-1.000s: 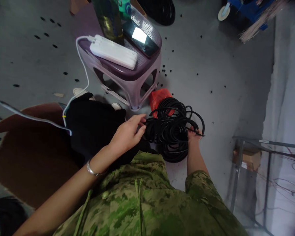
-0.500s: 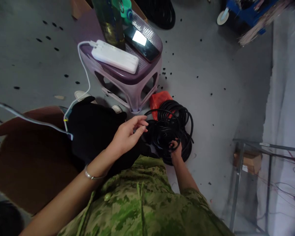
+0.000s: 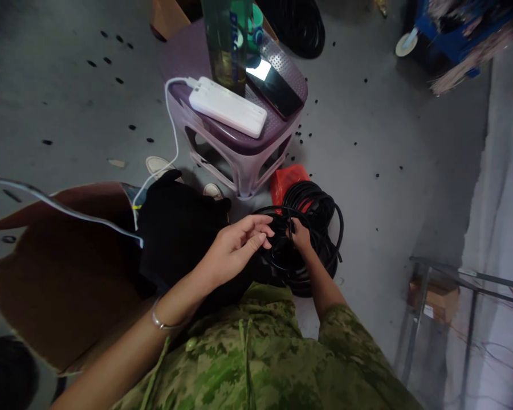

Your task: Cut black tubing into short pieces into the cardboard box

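Note:
Coils of black cable (image 3: 325,250) lie in a heap on the floor just in front of me. Over the nearer side of the heap, my right hand (image 3: 301,234) is closed, its fingers wrapped on a loop of the cable; the fingertips are partly hidden. My left hand (image 3: 239,247) hovers at the coils' left edge, fingers loosely bent and thumb apart, with nothing visible in it. A silver bracelet (image 3: 159,319) circles that wrist. Behind the coils sits a red plastic bag (image 3: 287,177), partly covered by cable.
A purple stool (image 3: 243,162) bears a white power bank (image 3: 227,107), a phone (image 3: 281,94) and a bottle (image 3: 224,51). A white cord runs down from the power bank. An open cardboard box (image 3: 64,285) stands left, a metal frame (image 3: 419,319) right. Small black pieces dot the floor.
My right hand has moved forward and slightly left over the coils, still closed on cable. My left hand keeps its loose pose. The whole view has shifted, so the stool appears farther right.

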{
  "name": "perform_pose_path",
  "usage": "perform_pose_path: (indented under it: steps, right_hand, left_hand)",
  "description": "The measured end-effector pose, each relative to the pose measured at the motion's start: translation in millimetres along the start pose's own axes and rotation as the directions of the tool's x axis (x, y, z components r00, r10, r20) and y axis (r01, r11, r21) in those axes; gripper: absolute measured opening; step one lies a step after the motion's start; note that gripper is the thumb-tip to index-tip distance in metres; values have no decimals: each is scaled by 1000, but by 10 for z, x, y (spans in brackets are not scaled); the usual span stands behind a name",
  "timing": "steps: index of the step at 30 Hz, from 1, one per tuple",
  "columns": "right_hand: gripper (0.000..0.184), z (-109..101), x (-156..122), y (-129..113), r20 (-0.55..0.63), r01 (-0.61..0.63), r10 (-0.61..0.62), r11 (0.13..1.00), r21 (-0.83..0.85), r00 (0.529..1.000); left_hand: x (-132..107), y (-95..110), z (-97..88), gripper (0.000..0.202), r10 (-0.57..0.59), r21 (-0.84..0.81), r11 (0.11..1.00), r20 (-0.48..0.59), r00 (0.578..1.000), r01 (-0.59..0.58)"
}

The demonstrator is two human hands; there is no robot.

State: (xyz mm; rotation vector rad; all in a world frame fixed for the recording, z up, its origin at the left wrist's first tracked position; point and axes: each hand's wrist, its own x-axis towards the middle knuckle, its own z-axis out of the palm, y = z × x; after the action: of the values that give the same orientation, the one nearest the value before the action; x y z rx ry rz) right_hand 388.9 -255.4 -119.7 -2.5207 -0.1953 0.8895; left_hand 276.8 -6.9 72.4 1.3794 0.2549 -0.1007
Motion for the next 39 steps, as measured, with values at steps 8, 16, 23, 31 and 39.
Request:
perform_pose_path:
  steps: [8,16,23,31,39]
  right_hand:
    - [51,85,683,73,371,170,64,807,-565,927]
    - [53,401,524,187,398,153,95,823,-547,913]
    - [54,431,384,305,406,115,94,880,-461,909]
    - [67,589,167,471,291,-59,223,874,-482,930]
    - [54,828,-282,638,287,-61,223,874,-482,932]
  left_hand:
    - [-98,72,-14,31,-25,-46,999,17,1000,25]
    - [-73,93,-22,29,-50,-113,992,3,999,50]
    - [-31,91,-32,30,-43,-101,994,-4,999,43]
    - [-31,86,-61,32,-25,-57,998,-27,999,23]
    - [-37,99,-75,35,-26,26,999,-58,998,27]
